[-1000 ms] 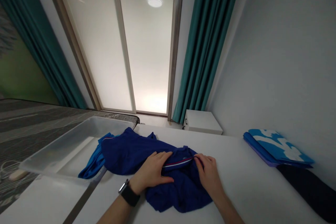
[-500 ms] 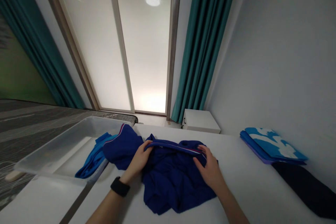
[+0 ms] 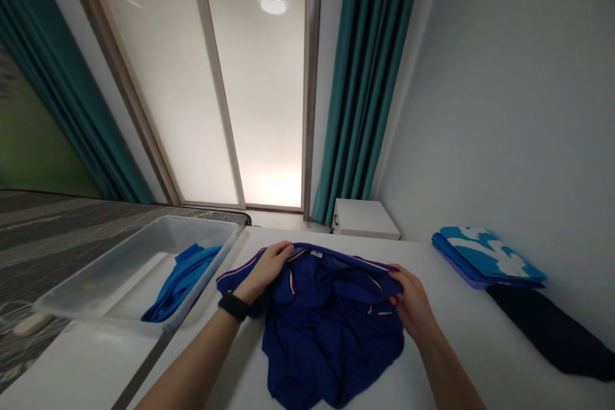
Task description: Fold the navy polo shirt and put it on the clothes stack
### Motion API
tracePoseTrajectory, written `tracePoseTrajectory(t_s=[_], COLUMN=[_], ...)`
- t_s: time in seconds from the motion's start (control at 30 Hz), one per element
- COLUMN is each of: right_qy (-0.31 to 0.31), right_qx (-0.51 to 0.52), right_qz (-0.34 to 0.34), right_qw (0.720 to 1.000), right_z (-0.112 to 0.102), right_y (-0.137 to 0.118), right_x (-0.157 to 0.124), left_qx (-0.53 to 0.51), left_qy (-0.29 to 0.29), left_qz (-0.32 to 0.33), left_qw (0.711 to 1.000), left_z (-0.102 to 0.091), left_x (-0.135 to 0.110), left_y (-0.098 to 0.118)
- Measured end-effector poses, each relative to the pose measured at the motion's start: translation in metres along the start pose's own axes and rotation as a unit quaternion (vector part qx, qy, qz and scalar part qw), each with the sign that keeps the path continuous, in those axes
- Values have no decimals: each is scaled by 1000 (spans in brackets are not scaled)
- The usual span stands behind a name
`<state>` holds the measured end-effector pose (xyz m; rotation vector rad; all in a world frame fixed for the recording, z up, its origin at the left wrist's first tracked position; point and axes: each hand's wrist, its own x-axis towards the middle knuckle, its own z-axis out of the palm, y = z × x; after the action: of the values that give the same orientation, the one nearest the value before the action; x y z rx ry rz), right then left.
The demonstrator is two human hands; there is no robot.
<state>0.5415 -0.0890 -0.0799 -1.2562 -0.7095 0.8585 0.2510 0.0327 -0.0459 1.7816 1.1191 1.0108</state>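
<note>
A dark blue collared shirt with red-and-white trim lies rumpled on the white table. My left hand, with a black band on its wrist, pinches the trimmed collar edge at its left part. At the other end of that edge, my right hand grips the trim between thumb and fingers. The edge is stretched between both hands, and a small pale label shows inside the neck. One trimmed part of the shirt spreads out left, partly behind my left forearm.
To the left stands a clear plastic bin with a bright blue garment in it. On the right are folded blue clothes and a black garment by the wall. A white cabinet stands beyond the table.
My hands have moved apart, the right one farther right, pulling the trimmed edge wider. The neck now lies open with its label showing, and the left part no longer hangs over the bin.
</note>
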Motion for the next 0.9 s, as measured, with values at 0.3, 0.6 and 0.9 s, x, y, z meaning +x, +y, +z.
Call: tracePoseTrajectory(t_s=[0.3,0.6,0.9], right_qy=[-49,-53,18], right_qx=[-183,-303,-263], right_qz=[-45,-201,-327], right_qw=[981,930,908], right_z=[18,22,31], right_y=[21,37,-19], right_x=[1,0,-22], left_qx=[211,178,35], left_qy=[-47,-81,-27], left_qz=[79,130,96], left_qw=[973,972,994], left_z=[-19,-12,-13], left_x=[-8,-34,-40], left_y=[-1,-47,1])
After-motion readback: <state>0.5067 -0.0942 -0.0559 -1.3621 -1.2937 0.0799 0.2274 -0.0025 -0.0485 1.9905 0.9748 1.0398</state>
